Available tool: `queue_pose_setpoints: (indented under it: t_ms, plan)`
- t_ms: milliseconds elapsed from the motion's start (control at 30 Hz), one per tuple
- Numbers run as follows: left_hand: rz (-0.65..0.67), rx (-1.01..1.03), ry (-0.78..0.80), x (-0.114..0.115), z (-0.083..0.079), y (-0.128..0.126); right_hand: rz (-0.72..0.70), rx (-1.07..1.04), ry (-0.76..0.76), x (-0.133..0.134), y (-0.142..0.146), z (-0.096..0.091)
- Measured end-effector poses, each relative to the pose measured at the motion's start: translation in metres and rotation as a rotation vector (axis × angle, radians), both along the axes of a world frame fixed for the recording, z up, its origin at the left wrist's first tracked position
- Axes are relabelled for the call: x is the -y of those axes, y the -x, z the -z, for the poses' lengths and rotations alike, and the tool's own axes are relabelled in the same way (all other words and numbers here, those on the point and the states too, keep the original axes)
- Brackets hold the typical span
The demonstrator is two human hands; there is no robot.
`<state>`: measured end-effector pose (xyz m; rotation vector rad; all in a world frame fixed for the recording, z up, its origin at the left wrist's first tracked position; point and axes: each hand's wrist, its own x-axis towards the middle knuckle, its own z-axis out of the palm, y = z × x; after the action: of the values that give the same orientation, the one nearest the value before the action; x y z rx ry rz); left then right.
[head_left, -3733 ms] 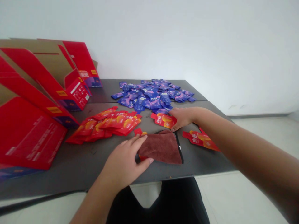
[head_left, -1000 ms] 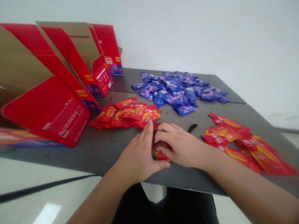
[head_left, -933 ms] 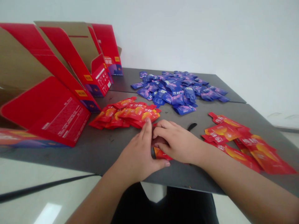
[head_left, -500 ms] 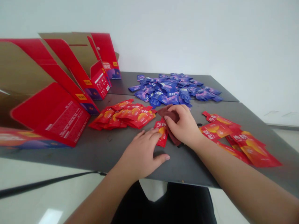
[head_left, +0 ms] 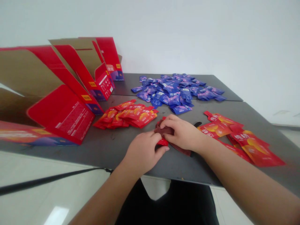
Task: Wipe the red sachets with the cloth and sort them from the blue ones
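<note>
My left hand [head_left: 142, 151] and my right hand [head_left: 181, 133] meet at the middle of the dark table [head_left: 98, 150], near its front edge. My right hand is closed on a dark red cloth [head_left: 180, 147], which it presses onto a red sachet [head_left: 162, 142]. My left hand's fingers are curled round the near end of that sachet, most of which is hidden under the cloth and both hands.
A pile of red sachets [head_left: 127, 116] lies just left of my hands, more red sachets [head_left: 243, 139] lie to the right, and a heap of blue sachets [head_left: 178, 90] sits further back. Open red cardboard boxes [head_left: 63, 93] stand along the left side. A white wall is behind.
My right hand, with the cloth, has dropped from a raised position back onto the red sachet. My left hand has gone from flat fingers on the sachet to a grip on it.
</note>
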<state>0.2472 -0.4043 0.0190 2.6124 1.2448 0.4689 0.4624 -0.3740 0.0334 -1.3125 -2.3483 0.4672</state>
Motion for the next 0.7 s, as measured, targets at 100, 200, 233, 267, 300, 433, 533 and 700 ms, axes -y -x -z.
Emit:
queue_pose_setpoints:
  t_ms: [100, 200, 233, 267, 300, 433, 533, 700]
  plan:
    - [0.004, 0.008, -0.012, 0.001, -0.001, 0.0, 0.134, 0.121, -0.08, -0.007, 0.001, 0.003]
    - [-0.032, -0.015, -0.046, 0.004, -0.002, -0.006, 0.299, 0.215, -0.136, -0.016, -0.004, 0.005]
    - [-0.058, -0.036, -0.065, 0.005, -0.003, -0.009, 0.347, 0.215, -0.145, -0.018, -0.007, 0.006]
    - [-0.087, -0.063, -0.089, 0.006, -0.005, -0.013, 0.385, 0.191, -0.153, -0.02, -0.01, 0.007]
    - [-0.118, -0.092, -0.116, 0.006, -0.007, -0.017, 0.412, 0.146, -0.164, -0.021, -0.013, 0.008]
    - [-0.205, -0.163, -0.144, 0.005, -0.018, -0.03, 0.436, -0.098, -0.268, -0.021, -0.024, 0.011]
    - [-0.281, -0.095, -0.053, 0.006, -0.022, -0.027, 0.444, -0.228, -0.385, -0.019, -0.025, 0.01]
    - [-0.335, -0.1, 0.084, 0.016, -0.016, -0.004, 0.39, -0.331, -0.442, -0.014, -0.015, 0.006]
